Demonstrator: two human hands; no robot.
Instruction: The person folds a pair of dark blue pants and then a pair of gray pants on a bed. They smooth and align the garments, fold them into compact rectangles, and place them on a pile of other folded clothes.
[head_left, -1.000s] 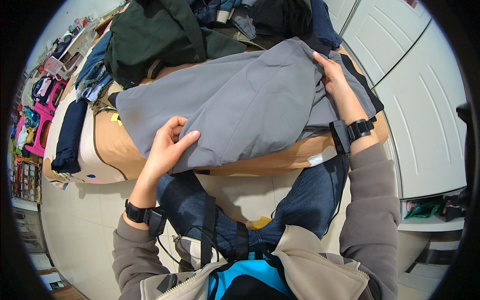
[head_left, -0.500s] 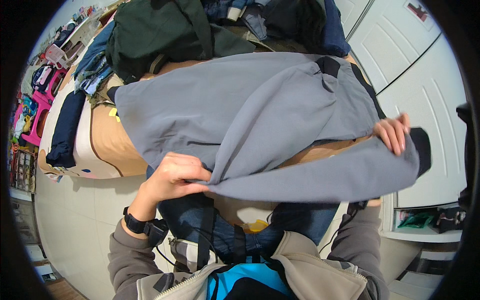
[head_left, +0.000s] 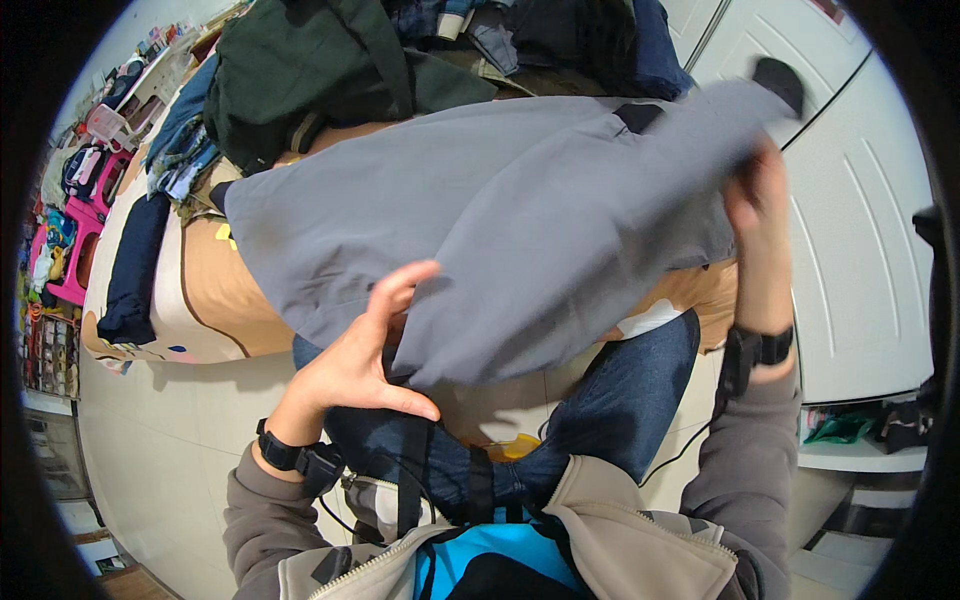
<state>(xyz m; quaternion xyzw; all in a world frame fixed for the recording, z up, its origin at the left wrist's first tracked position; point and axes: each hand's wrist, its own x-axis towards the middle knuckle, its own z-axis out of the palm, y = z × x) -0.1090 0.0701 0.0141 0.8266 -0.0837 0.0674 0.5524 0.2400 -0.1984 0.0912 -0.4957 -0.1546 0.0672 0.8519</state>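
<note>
Nearest to the viewpoint, the person's grey-beige jacket [head_left: 645, 525] hangs open over a bright blue top [head_left: 500, 550]; next, legs in dark jeans [head_left: 630, 400], parted above a pale tiled floor [head_left: 180, 420]; a black band [head_left: 278, 452] rings the left wrist; the left hand [head_left: 362, 352] is spread and clenches nothing, thumb well apart from fingers that meet the near edge of a grey garment [head_left: 480, 220]; the right hand [head_left: 757, 195], blurred, is raised against the garment's right part, its fingertips hidden by cloth, so from here I cannot tell whether it grips; the garment lies across a tan bed cover [head_left: 225, 290], its right part lifted and blurred, ending in a black cuff [head_left: 780, 85]; a folded navy garment [head_left: 138, 265] lies to the left; beyond, a dark green garment [head_left: 300, 70] and a heap of dark clothes [head_left: 570, 35]; at right, white wardrobe doors [head_left: 850, 220]
</note>
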